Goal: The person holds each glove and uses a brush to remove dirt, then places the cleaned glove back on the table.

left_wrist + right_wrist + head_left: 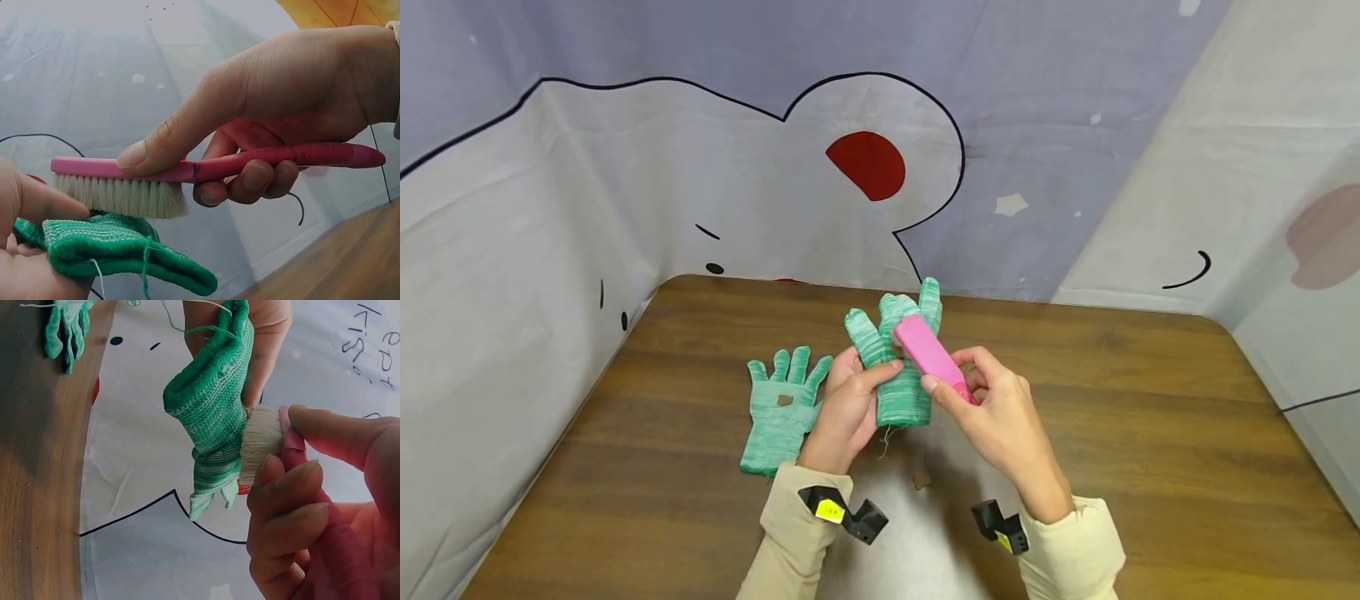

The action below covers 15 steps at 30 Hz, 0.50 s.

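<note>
The right hand [1003,412] grasps a pink brush [928,350], thumb along the back of its head, fingers curled round the handle [300,155]. The brush looks light and rigid, its smooth handle perhaps slightly slippery, so the neck seems the surest hold. Ahead of that grip, soft-looking pale bristles [125,197] meet a green knitted glove [904,396]. The left hand [847,408] pinches this glove, thumb on top, other fingers beneath. The knit should be light, floppy and sturdy, probably best supported under its palm. Behind both grips, the forearms reach in from the near side, angled toward each other. Left of the left hand's grip, a second glove [771,429] lies flat on the wooden table [1150,417].
</note>
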### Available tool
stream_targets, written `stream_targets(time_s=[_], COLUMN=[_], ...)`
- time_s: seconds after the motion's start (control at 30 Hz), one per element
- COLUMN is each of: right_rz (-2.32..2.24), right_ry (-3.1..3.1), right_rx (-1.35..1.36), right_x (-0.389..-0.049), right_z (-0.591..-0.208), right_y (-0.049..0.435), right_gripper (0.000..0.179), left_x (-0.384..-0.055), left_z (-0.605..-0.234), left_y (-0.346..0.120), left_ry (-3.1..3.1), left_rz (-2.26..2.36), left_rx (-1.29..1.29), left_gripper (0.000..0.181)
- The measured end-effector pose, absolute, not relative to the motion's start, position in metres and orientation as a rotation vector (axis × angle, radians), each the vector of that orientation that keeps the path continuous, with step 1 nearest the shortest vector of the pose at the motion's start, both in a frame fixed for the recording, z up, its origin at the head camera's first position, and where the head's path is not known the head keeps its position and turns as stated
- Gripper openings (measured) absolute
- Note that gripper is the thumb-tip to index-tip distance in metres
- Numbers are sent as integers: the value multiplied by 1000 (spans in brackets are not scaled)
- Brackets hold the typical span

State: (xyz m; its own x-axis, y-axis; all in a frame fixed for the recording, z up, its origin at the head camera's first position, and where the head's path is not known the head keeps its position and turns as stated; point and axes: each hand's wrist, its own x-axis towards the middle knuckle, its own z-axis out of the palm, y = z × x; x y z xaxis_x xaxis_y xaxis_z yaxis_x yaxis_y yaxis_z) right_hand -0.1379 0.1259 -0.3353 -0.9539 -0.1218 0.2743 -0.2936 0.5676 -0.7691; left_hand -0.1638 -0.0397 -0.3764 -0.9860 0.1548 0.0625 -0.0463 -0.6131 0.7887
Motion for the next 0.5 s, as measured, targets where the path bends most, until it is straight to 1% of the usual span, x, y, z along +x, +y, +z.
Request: stream_targets(time_s=[0.27, 0.5], right_rz=[1437, 1458], right_ry=[-2479, -2482], right_rx=[242, 281], right_x=[-136, -134], right_z=[-334, -334], right_y=[128, 126], right_gripper=[32, 32], left_x=[-163, -162], left_z=[-378, -379], left_y=[-40, -40], left_ry=[1263, 1281], left_rz=[2709, 2702], left_rx=[169, 174], left_gripper=[37, 38])
